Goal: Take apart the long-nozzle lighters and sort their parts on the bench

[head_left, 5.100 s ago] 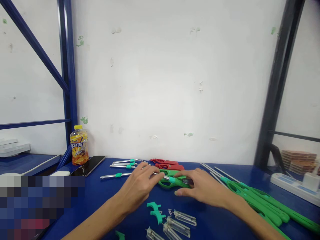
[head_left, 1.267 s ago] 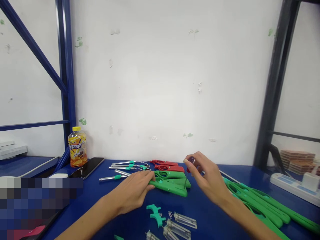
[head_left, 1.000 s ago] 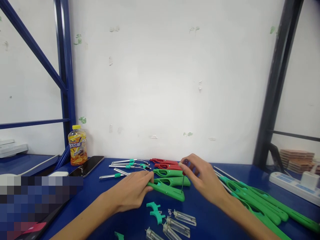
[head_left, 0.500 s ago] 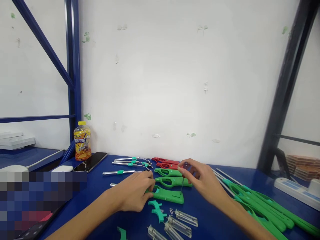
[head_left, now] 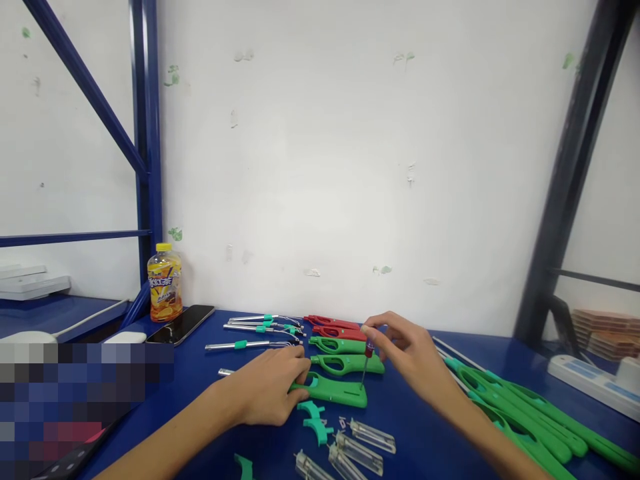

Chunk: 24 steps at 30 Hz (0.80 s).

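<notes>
My left hand (head_left: 274,387) is closed around the front end of a green lighter body (head_left: 336,392) lying on the blue table. Above its right end, my right hand (head_left: 400,343) pinches the top of a screwdriver (head_left: 369,352). The screwdriver stands nearly upright, its shaft reaching down to the green body near its end. Behind it lie more green lighter bodies (head_left: 350,363) and red ones (head_left: 343,332). Silver metal tubes with teal pieces (head_left: 241,345) lie to the left. Nearer to me are teal triggers (head_left: 316,427) and several clear fuel tanks (head_left: 373,437).
Whole green lighters with long metal tubes (head_left: 525,407) lie at the right, near a white power strip (head_left: 593,383). A phone (head_left: 183,325) and a bottle of tea (head_left: 165,283) stand at the back left, beside a blue metal post (head_left: 147,133).
My right hand has shifted slightly up and to the right on the screwdriver, so more of its red handle shows. My left hand has hardly moved.
</notes>
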### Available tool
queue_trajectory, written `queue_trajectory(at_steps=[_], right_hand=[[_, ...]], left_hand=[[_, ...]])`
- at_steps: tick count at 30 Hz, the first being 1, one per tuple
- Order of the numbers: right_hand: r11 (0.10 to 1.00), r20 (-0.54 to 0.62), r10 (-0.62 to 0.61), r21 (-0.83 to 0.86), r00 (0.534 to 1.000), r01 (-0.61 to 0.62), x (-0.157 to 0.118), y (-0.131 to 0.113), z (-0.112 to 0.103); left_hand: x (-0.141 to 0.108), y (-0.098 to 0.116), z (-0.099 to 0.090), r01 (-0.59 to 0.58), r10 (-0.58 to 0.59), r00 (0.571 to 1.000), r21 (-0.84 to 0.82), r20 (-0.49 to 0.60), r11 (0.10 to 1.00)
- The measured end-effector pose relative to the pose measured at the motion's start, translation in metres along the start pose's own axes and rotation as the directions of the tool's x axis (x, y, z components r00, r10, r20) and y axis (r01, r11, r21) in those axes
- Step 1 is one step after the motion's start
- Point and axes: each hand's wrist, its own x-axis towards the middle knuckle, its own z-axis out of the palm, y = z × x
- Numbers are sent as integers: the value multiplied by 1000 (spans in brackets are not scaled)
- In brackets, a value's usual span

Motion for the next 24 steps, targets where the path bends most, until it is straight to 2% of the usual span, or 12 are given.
queue_trajectory(at_steps=[6,10,16,20,24], right_hand=[[981,65,122,146,990,-130,4,0,-5],[974,124,117,178,985,-138,6,1,-9],[933,276,84,316,957,-173,6,3,-8],[906,264,114,368,958,-210,5,2,-6],[930,195,187,280,963,-237,6,3,-6]], left_hand=[[3,-2,1,3,-2,1000,-16,14,1000],[2,-1,1,6,-5,1000,-12,14,1000],[1,0,1,4,-3,1000,-15,22,1000],[0,0,0,10,-9,1000,-23,24,1000],[1,0,0,0,1,1000,-21,18,1000]])
